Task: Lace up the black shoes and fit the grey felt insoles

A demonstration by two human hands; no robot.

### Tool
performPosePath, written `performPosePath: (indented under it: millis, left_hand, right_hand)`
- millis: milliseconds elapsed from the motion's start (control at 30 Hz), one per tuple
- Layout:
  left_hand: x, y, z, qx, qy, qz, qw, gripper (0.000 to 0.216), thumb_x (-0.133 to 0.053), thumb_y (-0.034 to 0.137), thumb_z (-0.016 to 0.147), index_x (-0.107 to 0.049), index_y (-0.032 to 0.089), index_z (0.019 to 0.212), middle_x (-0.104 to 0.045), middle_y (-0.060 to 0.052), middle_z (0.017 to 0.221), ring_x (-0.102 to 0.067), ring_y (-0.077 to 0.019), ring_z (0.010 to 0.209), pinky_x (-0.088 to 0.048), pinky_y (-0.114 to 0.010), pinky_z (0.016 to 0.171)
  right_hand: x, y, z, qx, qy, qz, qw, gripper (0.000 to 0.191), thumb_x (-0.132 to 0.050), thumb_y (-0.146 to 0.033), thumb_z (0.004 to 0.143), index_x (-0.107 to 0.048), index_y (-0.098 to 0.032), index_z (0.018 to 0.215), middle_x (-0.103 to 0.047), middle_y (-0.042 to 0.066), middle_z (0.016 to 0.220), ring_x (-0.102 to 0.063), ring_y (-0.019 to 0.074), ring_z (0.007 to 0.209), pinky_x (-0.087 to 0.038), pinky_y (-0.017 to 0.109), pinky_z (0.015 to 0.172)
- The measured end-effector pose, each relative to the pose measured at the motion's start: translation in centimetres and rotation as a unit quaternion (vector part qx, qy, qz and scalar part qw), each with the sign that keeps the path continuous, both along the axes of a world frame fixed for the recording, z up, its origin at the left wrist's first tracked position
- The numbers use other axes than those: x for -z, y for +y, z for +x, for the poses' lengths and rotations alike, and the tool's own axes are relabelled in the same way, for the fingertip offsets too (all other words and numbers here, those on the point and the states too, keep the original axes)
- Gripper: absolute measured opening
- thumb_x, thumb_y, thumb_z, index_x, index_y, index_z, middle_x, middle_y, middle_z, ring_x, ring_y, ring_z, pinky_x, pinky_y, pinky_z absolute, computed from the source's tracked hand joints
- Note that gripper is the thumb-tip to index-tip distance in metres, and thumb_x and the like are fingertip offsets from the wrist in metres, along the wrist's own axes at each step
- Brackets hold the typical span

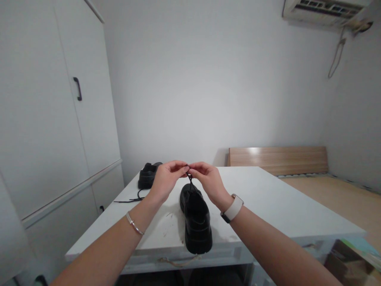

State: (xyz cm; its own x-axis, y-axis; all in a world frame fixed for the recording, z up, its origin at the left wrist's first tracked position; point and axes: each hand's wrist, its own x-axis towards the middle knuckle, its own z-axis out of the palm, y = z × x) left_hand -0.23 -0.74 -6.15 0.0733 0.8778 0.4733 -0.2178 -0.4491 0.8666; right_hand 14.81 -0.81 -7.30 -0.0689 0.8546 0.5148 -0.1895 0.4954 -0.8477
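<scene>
A black chunky-soled shoe (196, 220) stands on the white table (268, 202), heel toward me at the near edge. Above its tongue, my left hand (166, 178) and my right hand (208, 180) meet, each pinching the black shoelace (189, 178) that rises from the shoe. Both hands are closed on the lace, fingertips almost touching. My left wrist wears a thin silver bracelet, my right a watch with a pale strap. A second black shoe (148, 175) sits farther back on the left, with a loose lace (131, 200) trailing from it across the table.
A white wardrobe (59, 119) with a dark handle stands close on the left. A wooden bed frame (279, 159) lies against the far wall. An air conditioner (324, 12) hangs at the top right. A cardboard box (348, 264) sits on the floor at the bottom right.
</scene>
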Motion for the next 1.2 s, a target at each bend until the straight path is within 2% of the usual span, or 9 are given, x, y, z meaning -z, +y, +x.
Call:
performPosePath:
  millis: [100, 267, 367, 533, 633, 767, 867, 1000, 1200]
  left_hand:
    - [-0.1, -0.2, 0.1, 0.005, -0.004, 0.0, 1.0, 0.037, -0.089, 0.038, 0.062, -0.076, 0.01, 0.082, -0.075, -0.007, 0.079, -0.067, -0.0169, 0.074, -0.056, -0.031, 0.077]
    - [0.9, 0.9, -1.1, 0.035, -0.075, -0.027, 0.996, 0.048, -0.086, 0.053, 0.063, -0.067, 0.014, 0.083, -0.073, -0.007, 0.084, -0.068, -0.0197, 0.085, -0.057, -0.037, 0.085]
    - [2.7, 2.2, -2.9, 0.026, -0.102, -0.046, 0.993, 0.051, -0.088, 0.051, 0.059, -0.064, 0.014, 0.084, -0.065, -0.001, 0.073, -0.062, -0.0119, 0.069, -0.055, -0.027, 0.07]
    - [6.0, 3.8, -6.3, -0.032, -0.085, -0.032, 0.995, 0.051, -0.085, 0.054, 0.06, -0.063, 0.013, 0.08, -0.045, 0.008, 0.057, -0.037, -0.003, 0.05, -0.032, -0.016, 0.049]
    - [7.2, 3.7, -6.9, -0.05, -0.003, -0.015, 0.999, 0.046, -0.078, 0.053, 0.07, -0.065, 0.014, 0.089, -0.054, 0.005, 0.06, -0.041, -0.0052, 0.05, -0.032, -0.018, 0.05]
    - [7.2, 2.5, -6.0, -0.029, 0.178, 0.031, 0.983, 0.028, -0.072, 0.042, 0.079, -0.07, 0.015, 0.089, -0.069, -0.004, 0.07, -0.058, -0.0133, 0.063, -0.041, -0.024, 0.061]
    - [6.6, 1.4, -5.0, -0.014, 0.304, 0.082, 0.949, 0.018, -0.068, 0.034, 0.084, -0.073, 0.017, 0.085, -0.073, -0.005, 0.079, -0.064, -0.0175, 0.074, -0.044, -0.027, 0.069]
    - [6.5, 0.8, -3.8, -0.024, 0.422, 0.147, 0.894, 0.01, -0.064, 0.021, 0.086, -0.074, 0.018, 0.085, -0.072, -0.003, 0.081, -0.061, -0.0167, 0.073, -0.042, -0.026, 0.069]
    - [6.8, 0.9, -2.3, -0.048, 0.521, 0.209, 0.826, 0.012, -0.063, 0.011, 0.087, -0.073, 0.017, 0.085, -0.069, -0.004, 0.082, -0.06, -0.0181, 0.078, -0.044, -0.029, 0.076]
  right_hand:
    - [-0.2, 0.3, 0.1, 0.004, 0.019, 0.004, 1.0, 0.024, -0.082, -0.037, 0.067, -0.073, -0.018, 0.079, -0.072, 0.001, 0.073, -0.064, 0.0145, 0.07, -0.052, 0.034, 0.074]
    - [0.3, 0.6, 1.5, -0.044, 0.116, -0.057, 0.991, 0.036, -0.083, -0.046, 0.067, -0.063, -0.02, 0.082, -0.069, -0.002, 0.076, -0.065, 0.0132, 0.074, -0.053, 0.034, 0.08]
    - [1.5, 1.1, 3.4, -0.033, 0.087, -0.073, 0.993, 0.041, -0.079, -0.053, 0.069, -0.062, -0.02, 0.086, -0.061, -0.004, 0.07, -0.054, 0.0083, 0.06, -0.046, 0.027, 0.062]
    - [4.1, 2.2, 7.2, 0.039, 0.009, -0.051, 0.998, 0.042, -0.076, -0.055, 0.07, -0.063, -0.018, 0.086, -0.053, -0.007, 0.061, -0.033, 0.0046, 0.048, -0.026, 0.024, 0.048]
    - [5.2, 2.4, 8.3, 0.053, -0.088, -0.036, 0.994, 0.035, -0.074, -0.049, 0.073, -0.065, -0.018, 0.087, -0.061, -0.004, 0.061, -0.045, 0.0085, 0.052, -0.032, 0.025, 0.052]
    - [5.5, 2.0, 7.6, 0.029, -0.244, 0.001, 0.969, 0.018, -0.071, -0.034, 0.076, -0.068, -0.017, 0.078, -0.069, 0.002, 0.07, -0.059, 0.0143, 0.066, -0.042, 0.029, 0.064]
    - [5.3, 1.3, 6.9, 0.035, -0.342, 0.038, 0.938, 0.007, -0.066, -0.022, 0.077, -0.07, -0.017, 0.078, -0.068, 0.001, 0.07, -0.054, 0.0129, 0.063, -0.039, 0.028, 0.062]
    - [5.1, 0.7, 6.4, 0.045, -0.429, 0.081, 0.899, 0.008, -0.062, -0.014, 0.079, -0.07, -0.017, 0.079, -0.065, 0.0, 0.067, -0.051, 0.012, 0.06, -0.037, 0.026, 0.06]
    - [4.9, 0.5, 5.9, 0.076, -0.482, 0.138, 0.862, 0.013, -0.062, -0.007, 0.081, -0.072, -0.017, 0.079, -0.066, 0.006, 0.087, -0.058, 0.0168, 0.081, -0.044, 0.031, 0.078]
